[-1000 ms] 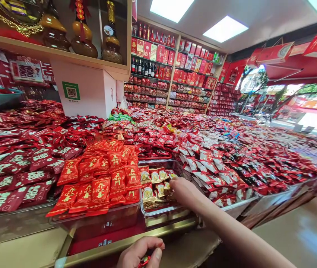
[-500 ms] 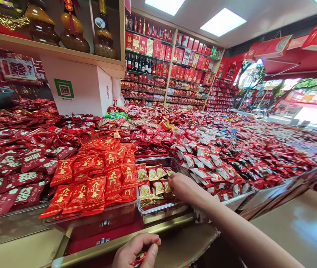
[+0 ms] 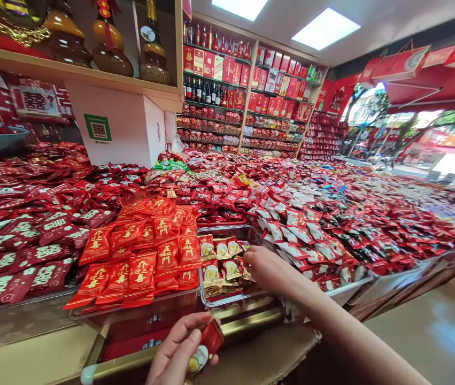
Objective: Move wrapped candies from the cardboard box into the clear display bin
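Observation:
My right hand [image 3: 268,270] reaches into a clear plastic tray [image 3: 240,232] of small gold-and-red candy packets [image 3: 221,262], fingers curled among them; whether it grips one is hidden. My left hand [image 3: 173,353] is low at the counter's front edge, holding a small red packet with a gold end [image 3: 207,345]. To the left of the tray lies a heap of bright orange-red packets with gold characters [image 3: 143,251].
A long counter [image 3: 259,353] is covered with heaps of red wrapped sweets: dark red ones [image 3: 22,240] at left, red-and-white ones [image 3: 303,240] at right. A white box with a QR code [image 3: 118,128] stands behind. Shelves of bottles and red boxes [image 3: 247,91] line the back wall.
My left hand has risen and brought the red packet up into view. My right hand stays in the tray, shifted slightly.

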Available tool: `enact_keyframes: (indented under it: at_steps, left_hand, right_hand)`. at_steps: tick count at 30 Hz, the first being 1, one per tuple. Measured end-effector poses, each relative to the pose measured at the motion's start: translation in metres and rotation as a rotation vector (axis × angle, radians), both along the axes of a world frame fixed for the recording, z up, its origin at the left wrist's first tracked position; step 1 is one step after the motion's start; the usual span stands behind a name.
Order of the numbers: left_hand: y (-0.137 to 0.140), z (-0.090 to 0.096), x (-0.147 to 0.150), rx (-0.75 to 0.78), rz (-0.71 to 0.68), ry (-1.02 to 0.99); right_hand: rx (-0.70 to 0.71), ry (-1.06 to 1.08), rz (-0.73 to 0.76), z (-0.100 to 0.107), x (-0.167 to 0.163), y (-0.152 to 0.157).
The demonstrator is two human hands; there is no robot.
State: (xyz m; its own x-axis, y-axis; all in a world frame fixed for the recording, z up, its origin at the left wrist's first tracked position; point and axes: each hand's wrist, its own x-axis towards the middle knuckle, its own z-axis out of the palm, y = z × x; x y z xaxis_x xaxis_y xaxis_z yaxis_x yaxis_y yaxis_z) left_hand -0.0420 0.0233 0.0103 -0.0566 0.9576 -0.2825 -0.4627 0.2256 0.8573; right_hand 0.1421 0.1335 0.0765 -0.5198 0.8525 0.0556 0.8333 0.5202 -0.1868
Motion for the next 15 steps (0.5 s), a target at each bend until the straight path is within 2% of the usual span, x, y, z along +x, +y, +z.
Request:
enact_keyframes:
  at_steps: [2,4,6,8,12,15]
  left_hand:
    - [0.001,0.005,-0.004,-0.039,0.019,-0.169]
    - [-0.001,0.010,-0.005,-0.034,0.056,-0.259]
    - [-0.004,0.013,-0.003,-0.026,0.065,-0.310]
    - [-0.005,0.015,0.000,-0.024,0.033,-0.318]
    - [-0.004,0.008,0.006,0.072,0.001,-0.144]
    - [-0.001,0.002,0.009,-0.009,-0.043,-0.037]
  right_hand:
    - [-0.046,0.162,0.058,0.007,-0.008,-0.020]
    - [-0.198,0.393,0.148,0.008,-0.017,-0.042]
    - [-0.392,0.586,0.238,0.002,-0.025,-0.060]
    - [-0.479,0.682,0.244,-0.008,-0.031,-0.071]
    - [-0.373,0.780,0.140,-0.027,-0.033,-0.072]
    - [-0.327,0.836,0.124,-0.033,-0.029,-0.070]
